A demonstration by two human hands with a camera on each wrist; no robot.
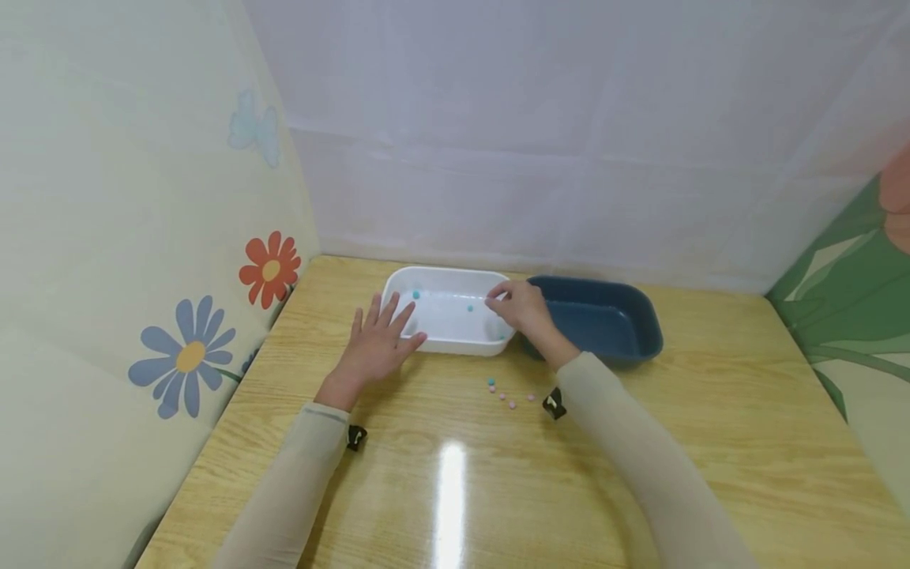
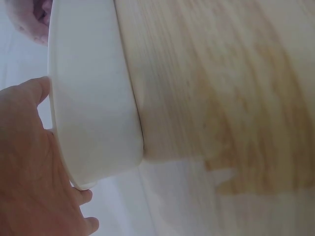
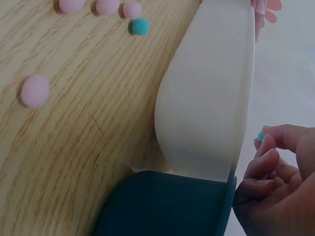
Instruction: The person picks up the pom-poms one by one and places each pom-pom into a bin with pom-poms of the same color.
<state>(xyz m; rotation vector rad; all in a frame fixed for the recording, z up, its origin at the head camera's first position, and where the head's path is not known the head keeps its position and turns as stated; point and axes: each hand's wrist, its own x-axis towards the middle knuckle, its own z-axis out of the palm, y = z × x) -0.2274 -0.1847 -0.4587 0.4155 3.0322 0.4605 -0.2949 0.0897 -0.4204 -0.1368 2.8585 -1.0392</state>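
My left hand point(image 1: 373, 348) lies with spread, straight fingers over the left end of a white plastic bin point(image 1: 455, 346); in the left wrist view its thumb point(image 2: 39, 89) touches the rim. Above the bin's right end, my right hand point(image 1: 524, 307) pinches a small teal pom-pom point(image 3: 260, 136) between thumb and index finger. Inside the white bin are several teal pom-poms, one toward the back left point(image 1: 415, 295) and another near the middle point(image 1: 470, 309).
A dark blue bin point(image 1: 643, 336) stands against the white one's right side. In front of them on the wooden table point(image 1: 398, 490) lie a teal pom-pom point(image 1: 491, 382) and several pink pom-poms point(image 3: 35, 91). A white cloth wall point(image 1: 455, 197) rises behind.
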